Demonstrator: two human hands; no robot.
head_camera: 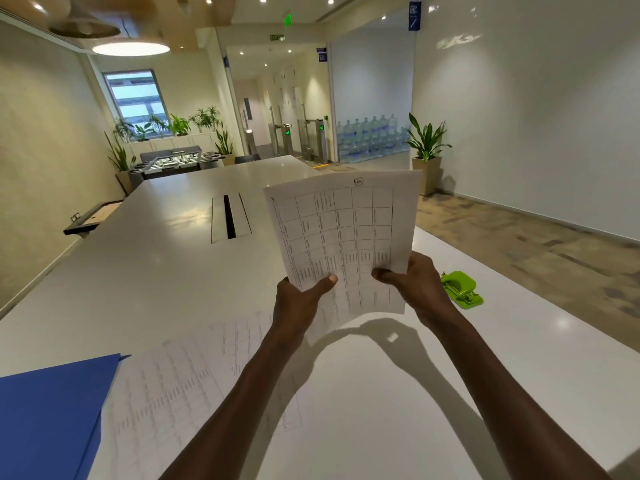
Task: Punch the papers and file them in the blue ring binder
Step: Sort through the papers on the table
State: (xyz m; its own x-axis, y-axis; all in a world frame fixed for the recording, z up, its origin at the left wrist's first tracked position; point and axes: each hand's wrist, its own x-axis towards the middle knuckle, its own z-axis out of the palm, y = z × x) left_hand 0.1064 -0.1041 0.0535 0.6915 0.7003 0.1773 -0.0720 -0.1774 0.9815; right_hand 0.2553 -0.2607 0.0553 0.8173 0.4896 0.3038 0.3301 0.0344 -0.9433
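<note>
Both hands hold a small stack of printed papers (346, 233) upright above the white table (156, 271). My left hand (301, 299) grips the stack's lower left edge, thumb on the front. My right hand (415, 282) grips its lower right edge. The pages carry a grid of table cells. Another printed sheet (194, 382) lies flat on the table under my left forearm. The blue ring binder (48, 417) lies at the near left corner, partly cut off by the frame. A green hole punch (460, 289) sits on the table just right of my right hand.
A cable slot (230, 218) is set into the table's middle, farther away. The table's right edge runs close to the hole punch, with carpeted floor beyond. A foosball table (176, 164) and potted plants stand at the far end of the room.
</note>
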